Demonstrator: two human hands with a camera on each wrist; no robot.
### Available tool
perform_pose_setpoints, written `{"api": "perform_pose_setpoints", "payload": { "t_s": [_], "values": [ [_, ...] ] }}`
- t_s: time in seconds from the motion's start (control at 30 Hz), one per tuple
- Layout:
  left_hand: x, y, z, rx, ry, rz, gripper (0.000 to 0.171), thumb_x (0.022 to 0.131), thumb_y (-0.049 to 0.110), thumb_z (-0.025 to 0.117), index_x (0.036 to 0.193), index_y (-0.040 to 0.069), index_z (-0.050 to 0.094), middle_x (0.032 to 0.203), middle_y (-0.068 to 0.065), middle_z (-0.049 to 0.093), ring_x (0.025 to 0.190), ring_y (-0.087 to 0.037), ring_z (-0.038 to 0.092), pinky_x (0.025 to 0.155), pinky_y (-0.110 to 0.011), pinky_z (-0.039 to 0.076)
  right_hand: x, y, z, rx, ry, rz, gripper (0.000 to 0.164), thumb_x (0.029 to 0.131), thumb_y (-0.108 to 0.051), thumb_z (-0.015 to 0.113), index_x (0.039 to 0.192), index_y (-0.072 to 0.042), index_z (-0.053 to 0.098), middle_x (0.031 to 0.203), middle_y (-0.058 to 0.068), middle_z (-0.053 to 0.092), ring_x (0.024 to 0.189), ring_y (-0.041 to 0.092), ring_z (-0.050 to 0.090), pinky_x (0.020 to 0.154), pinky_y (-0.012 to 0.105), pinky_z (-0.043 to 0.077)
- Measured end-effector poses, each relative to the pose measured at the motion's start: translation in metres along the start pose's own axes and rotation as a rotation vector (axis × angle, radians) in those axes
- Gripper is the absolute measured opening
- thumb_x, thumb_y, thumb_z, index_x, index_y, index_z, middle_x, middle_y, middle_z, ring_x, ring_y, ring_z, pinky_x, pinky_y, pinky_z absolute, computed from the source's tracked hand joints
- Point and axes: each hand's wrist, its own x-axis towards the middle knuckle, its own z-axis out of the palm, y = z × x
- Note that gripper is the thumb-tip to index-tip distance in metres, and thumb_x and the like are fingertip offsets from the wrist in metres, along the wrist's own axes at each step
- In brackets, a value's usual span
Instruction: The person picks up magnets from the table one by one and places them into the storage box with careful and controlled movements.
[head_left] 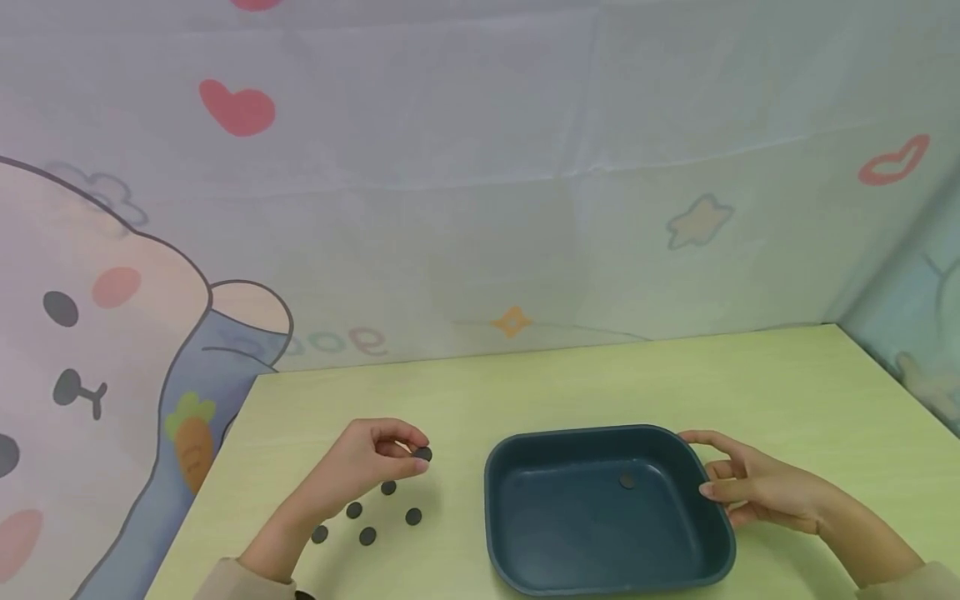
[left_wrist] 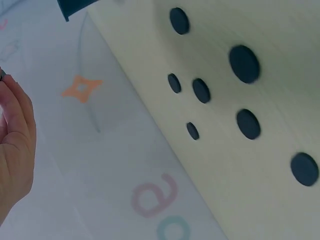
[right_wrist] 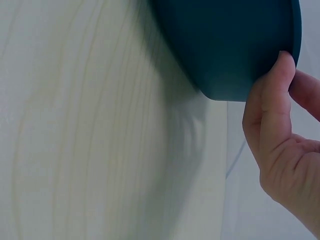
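Note:
My left hand [head_left: 390, 454] pinches a small dark round disc [head_left: 423, 454] between thumb and fingertips, raised above the table. In the left wrist view only part of that hand [left_wrist: 17, 135] shows, at the left edge. Below and around it several matching discs [head_left: 367, 536] lie spread on the table. To the right stands a dark teal rectangular basin [head_left: 600, 579] with rounded corners, holding one disc [head_left: 627, 481] near its far right part. My right hand [head_left: 772, 487] grips the basin's right rim, thumb on the rim and fingers along the outer wall [right_wrist: 240, 60].
The light yellow-green table [head_left: 450, 400] has a wood-grain surface and ends at a patterned cloth backdrop [head_left: 450, 167]. Another dark disc [head_left: 303, 595] sits by the left sleeve [head_left: 243, 581] at the bottom edge of the head view.

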Motion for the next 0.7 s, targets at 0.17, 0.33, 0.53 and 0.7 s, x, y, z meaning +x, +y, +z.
{"api": "perform_pose_setpoints", "payload": {
  "t_s": [0.17,0.33,0.53,0.7],
  "values": [
    [0.000,0.013,0.006,0.004,0.001,0.001,0.032,0.077,0.025,0.076,0.102,0.007,0.067,0.083,-0.004,0.068,0.080,-0.021,0.064,0.072,-0.035,0.047,0.000,-0.001,0.000,0.005,-0.005,-0.003,0.058,0.096,0.009,0.034,0.141,-0.026,0.026,0.108,0.012,0.060,0.095,0.028,0.064,0.082,0.045,0.051],
    [0.001,0.023,0.014,-0.019,-0.008,-0.007,0.031,0.077,0.023,0.077,0.101,0.007,0.067,0.082,-0.004,0.068,0.079,-0.019,0.063,0.066,-0.031,0.046,0.000,-0.003,0.001,-0.003,0.005,0.005,0.057,0.096,0.008,0.036,0.140,-0.028,0.028,0.107,0.011,0.061,0.093,0.026,0.064,0.081,0.043,0.051],
    [0.002,0.036,0.024,-0.046,-0.034,0.032,0.026,0.077,0.019,0.076,0.098,0.007,0.068,0.081,-0.005,0.068,0.077,-0.020,0.063,0.072,-0.033,0.048,0.000,-0.003,0.001,-0.004,0.011,0.005,0.057,0.096,0.008,0.037,0.140,-0.027,0.028,0.106,0.011,0.061,0.091,0.025,0.064,0.080,0.041,0.052],
    [0.006,0.046,0.033,-0.051,-0.072,0.055,0.023,0.077,0.018,0.076,0.096,0.009,0.068,0.082,-0.003,0.068,0.078,-0.020,0.063,0.072,-0.034,0.049,-0.001,-0.001,0.001,-0.007,0.002,-0.002,0.057,0.095,0.009,0.037,0.140,-0.027,0.028,0.104,0.009,0.061,0.088,0.023,0.064,0.079,0.040,0.052]
  ]
}}
